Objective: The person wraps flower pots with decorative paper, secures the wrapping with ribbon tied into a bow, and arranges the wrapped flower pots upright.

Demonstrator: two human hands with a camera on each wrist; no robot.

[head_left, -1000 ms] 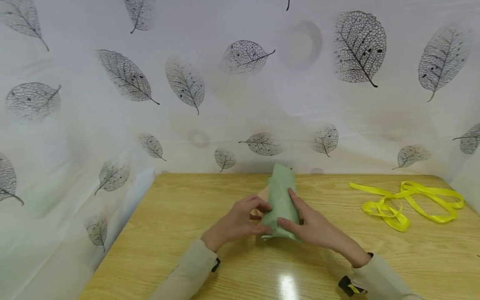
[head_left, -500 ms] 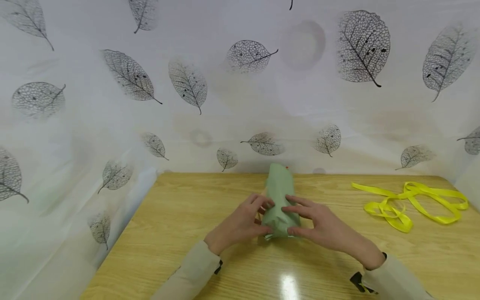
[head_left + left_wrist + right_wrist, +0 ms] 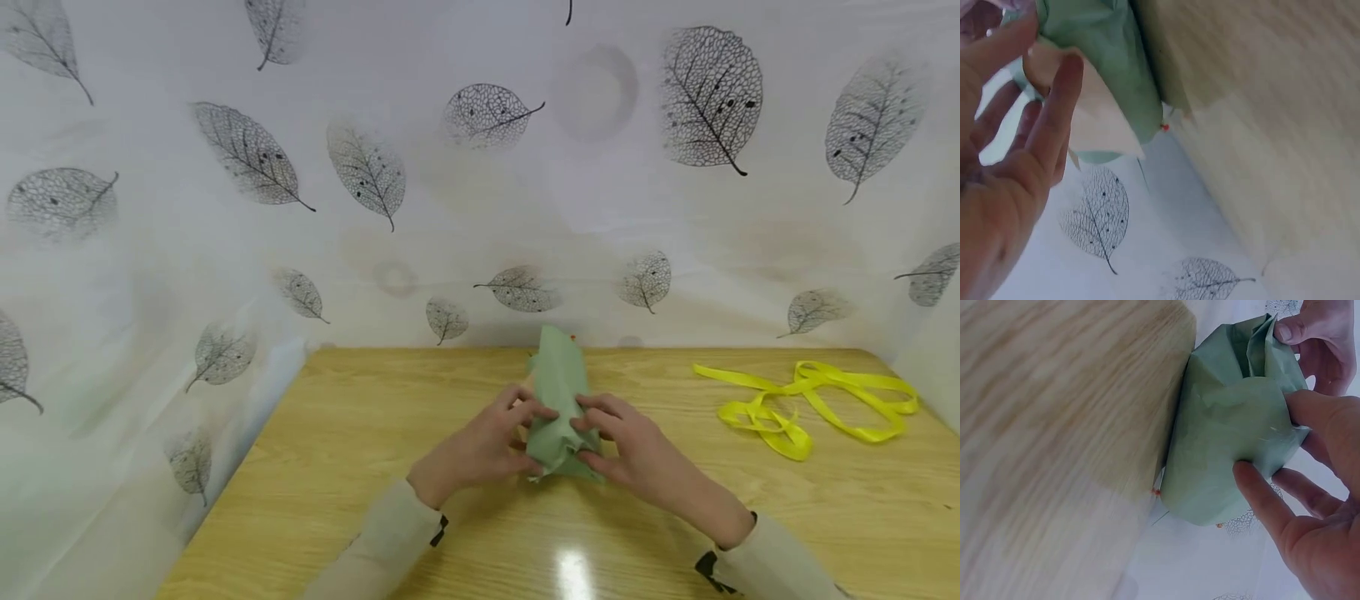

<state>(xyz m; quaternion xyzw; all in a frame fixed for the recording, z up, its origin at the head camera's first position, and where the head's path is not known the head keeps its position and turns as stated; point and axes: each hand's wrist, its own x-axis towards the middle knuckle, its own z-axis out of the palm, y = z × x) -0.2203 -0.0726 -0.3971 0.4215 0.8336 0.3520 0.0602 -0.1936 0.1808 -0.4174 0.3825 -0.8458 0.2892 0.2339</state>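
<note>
A long bundle wrapped in green paper (image 3: 558,367) lies near the middle of the table, pointing toward the back. My left hand (image 3: 480,446) grips its left side, and in the right wrist view the left thumb presses the crumpled folds at the near end. A peach-coloured paper flap (image 3: 1100,119) shows beside the left fingers in the left wrist view. My right hand (image 3: 648,458) holds the bundle's right near side, thumb by the end folds and bent fingertips on the paper. Tiny red bits (image 3: 1157,492) peek out at the far end; the contents are hidden.
A loosely looped yellow ribbon (image 3: 810,404) lies on the right part of the wooden table (image 3: 360,433). Behind the table and along its left side hangs a pale sheet (image 3: 420,50) printed with dark leaves.
My right fingers have drawn back from farther up the bundle and bent in closer to its near end. The left hand stays at the left side, its fingers slightly farther over the top.
</note>
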